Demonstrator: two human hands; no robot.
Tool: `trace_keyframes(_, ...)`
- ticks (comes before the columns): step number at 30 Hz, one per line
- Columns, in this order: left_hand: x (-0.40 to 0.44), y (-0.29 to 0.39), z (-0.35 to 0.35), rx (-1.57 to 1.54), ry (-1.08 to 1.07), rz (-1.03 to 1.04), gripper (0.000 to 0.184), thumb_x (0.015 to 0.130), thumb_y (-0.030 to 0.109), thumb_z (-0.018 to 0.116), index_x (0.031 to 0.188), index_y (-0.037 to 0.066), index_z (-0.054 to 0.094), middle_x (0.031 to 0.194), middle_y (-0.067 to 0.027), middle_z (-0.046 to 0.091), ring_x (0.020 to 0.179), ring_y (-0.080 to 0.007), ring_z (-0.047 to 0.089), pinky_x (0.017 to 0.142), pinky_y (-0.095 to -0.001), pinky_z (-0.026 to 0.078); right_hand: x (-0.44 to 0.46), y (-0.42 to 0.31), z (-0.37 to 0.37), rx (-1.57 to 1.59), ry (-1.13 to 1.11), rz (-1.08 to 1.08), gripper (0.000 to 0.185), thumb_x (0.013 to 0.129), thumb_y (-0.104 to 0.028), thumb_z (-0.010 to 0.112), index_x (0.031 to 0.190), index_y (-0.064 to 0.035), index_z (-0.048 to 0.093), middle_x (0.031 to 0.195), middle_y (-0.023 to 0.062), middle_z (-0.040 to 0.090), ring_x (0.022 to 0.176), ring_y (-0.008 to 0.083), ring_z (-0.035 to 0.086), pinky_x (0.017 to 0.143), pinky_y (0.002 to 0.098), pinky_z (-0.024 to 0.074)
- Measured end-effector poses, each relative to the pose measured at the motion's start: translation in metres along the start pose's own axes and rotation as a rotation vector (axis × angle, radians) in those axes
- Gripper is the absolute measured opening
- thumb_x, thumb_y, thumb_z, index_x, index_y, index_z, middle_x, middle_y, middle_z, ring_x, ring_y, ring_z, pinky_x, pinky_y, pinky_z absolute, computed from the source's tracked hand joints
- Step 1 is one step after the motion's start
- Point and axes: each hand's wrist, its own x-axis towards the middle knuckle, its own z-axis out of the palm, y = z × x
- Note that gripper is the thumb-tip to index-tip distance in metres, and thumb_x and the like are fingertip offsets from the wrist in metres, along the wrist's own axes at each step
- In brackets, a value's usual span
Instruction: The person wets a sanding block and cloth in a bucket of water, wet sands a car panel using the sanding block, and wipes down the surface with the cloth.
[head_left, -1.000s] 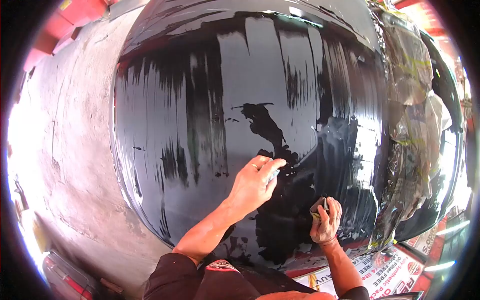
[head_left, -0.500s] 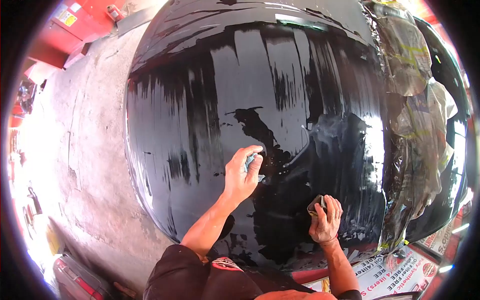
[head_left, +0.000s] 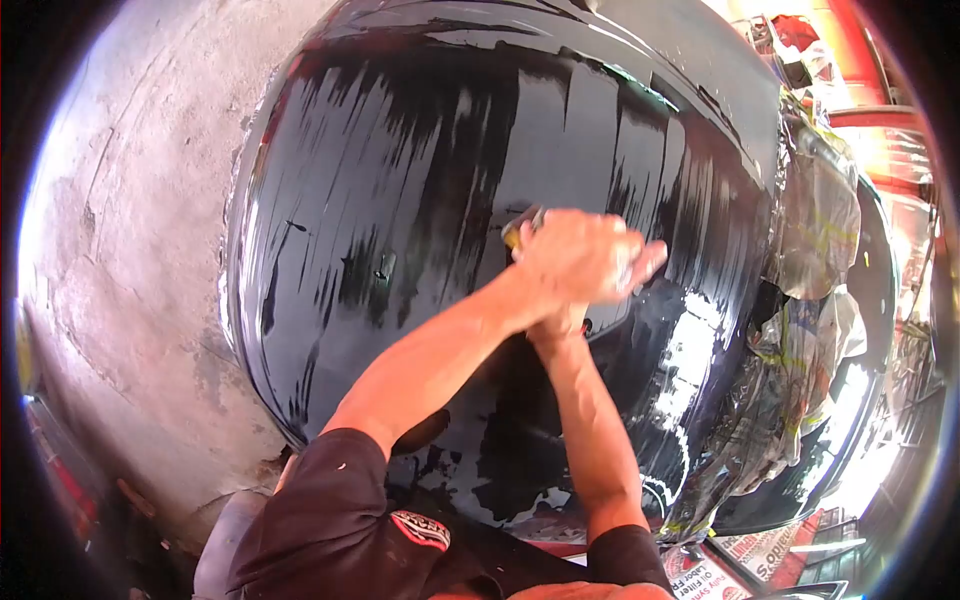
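Observation:
A glossy black car panel (head_left: 460, 150), wet and streaked with dull grey patches, fills the middle of the view. My left hand (head_left: 585, 252) reaches across above my right wrist, its fingers closed on a crumpled pale cloth (head_left: 624, 276) that barely shows and is blurred. Mostly hidden beneath it, my right hand (head_left: 556, 322) is stretched forward over the panel. A small sanding block (head_left: 522, 230) pokes out past the left hand, at the front of my right hand. My right fingers are largely covered.
Crinkled masking plastic (head_left: 805, 250) covers the car along the right side. A concrete floor (head_left: 140, 220) lies on the left. Printed banners (head_left: 750, 560) are at the lower right, and red equipment (head_left: 870, 130) stands at the upper right.
My right hand has moved forward and left with the sanding block. My left hand has moved right and forward, crossing over the right one. The view has turned and shifted.

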Motion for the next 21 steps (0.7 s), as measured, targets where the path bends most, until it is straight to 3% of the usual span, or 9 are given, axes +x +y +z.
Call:
trace_keyframes(1,0.017,-0.017,0.003,0.071,0.034,-0.016,0.047,0.095,0.043,0.06,0.064,0.009,0.07,0.061,-0.0144,0.063,0.048,-0.0367,0.062,0.049,-0.0448,0.052,0.039,-0.039,-0.011,-0.376,0.141,-0.268,0.022,0.105,-0.021,0.056,0.123,-0.0087,0.054,0.115,0.0043,0.057,0.11,0.0193,0.057,0.093,0.0349,0.0497)
trace_keyframes(2,0.028,-0.027,-0.004,0.017,0.163,0.015,0.042,0.094,0.041,0.063,0.066,0.01,0.07,0.063,-0.0137,0.063,0.051,-0.0351,0.063,0.048,-0.0435,0.052,0.065,-0.032,-0.006,0.336,0.133,-0.084,0.022,0.105,-0.024,0.054,0.12,-0.0095,0.053,0.11,0.0043,0.056,0.106,0.0193,0.057,0.092,0.0365,0.0502)
trace_keyframes(3,0.026,-0.029,-0.012,0.013,0.168,0.012,0.042,0.094,0.041,0.063,0.066,0.01,0.07,0.063,-0.0137,0.063,0.051,-0.0351,0.063,0.048,-0.0435,0.052,0.093,0.025,-0.015,1.0,-0.123,-0.17,0.049,0.101,-0.034,0.06,0.14,-0.0065,0.05,0.143,0.0093,0.053,0.136,0.0229,0.049,0.114,0.0407,0.0381)
trace_keyframes(4,0.019,-0.031,-0.022,0.029,0.213,0.035,0.035,0.092,0.035,0.067,0.067,0.01,0.066,0.064,-0.0118,0.063,0.054,-0.0338,0.063,0.049,-0.0415,0.05,0.116,0.032,-0.024,0.994,-0.123,-0.172,0.049,0.101,-0.034,0.06,0.14,-0.0065,0.05,0.143,0.0093,0.053,0.136,0.0229,0.049,0.114,0.0407,0.0381)
trace_keyframes(6,-0.01,-0.042,-0.043,-0.052,0.292,0.075,0.029,0.087,0.024,0.075,0.067,0.01,0.059,0.064,-0.0093,0.059,0.055,-0.0309,0.061,0.048,-0.0387,0.047,0.156,0.019,-0.034,-0.552,0.179,-0.49,0.04,0.091,-0.021,0.07,0.13,-0.0107,0.066,0.134,0.0174,0.064,0.125,0.0346,0.06,0.105,0.0433,0.0488)
trace_keyframes(10,-0.07,-0.113,-0.074,0.179,0.493,-0.197,0.025,0.087,0.022,0.079,0.076,0.007,0.062,0.07,-0.0099,0.06,0.058,-0.0295,0.06,0.054,-0.0395,0.05,0.208,0.003,-0.029,-0.604,0.223,-0.297,0.029,0.089,-0.019,0.072,0.118,-0.017,0.076,0.127,0.0142,0.069,0.117,0.0333,0.065,0.101,0.0401,0.0512)
trace_keyframes(11,-0.073,-0.115,-0.086,0.148,0.494,-0.451,0.019,0.088,0.02,0.077,0.093,0.006,0.066,0.089,-0.0125,0.067,0.078,-0.0305,0.066,0.069,-0.0416,0.054,0.216,0.0,-0.028,-0.574,0.228,-0.256,0.03,0.088,-0.018,0.073,0.117,-0.017,0.075,0.128,0.0137,0.068,0.118,0.0339,0.064,0.102,0.0412,0.0507)
trace_keyframes(16,-0.069,-0.151,-0.085,0.487,0.291,-0.328,0.032,0.094,0.024,0.068,0.124,0.012,0.066,0.136,-0.0162,0.059,0.137,-0.0349,0.047,0.117,-0.055,0.031,0.22,-0.012,-0.038,-0.607,0.133,-0.193,0.036,0.088,-0.016,0.071,0.124,-0.0154,0.07,0.129,0.0129,0.068,0.118,0.0349,0.062,0.101,0.0443,0.0495)
trace_keyframes(21,-0.068,-0.136,-0.095,0.386,0.169,-0.408,0.045,0.089,0.047,0.07,0.125,0.021,0.073,0.149,-0.0158,0.049,0.144,-0.04,0.037,0.121,-0.0621,0.018,0.081,-0.057,-0.019,-0.68,0.037,-0.333,0.048,0.084,-0.003,0.067,0.132,-0.0111,0.065,0.134,0.0198,0.061,0.125,0.0384,0.056,0.105,0.0474,0.0473)
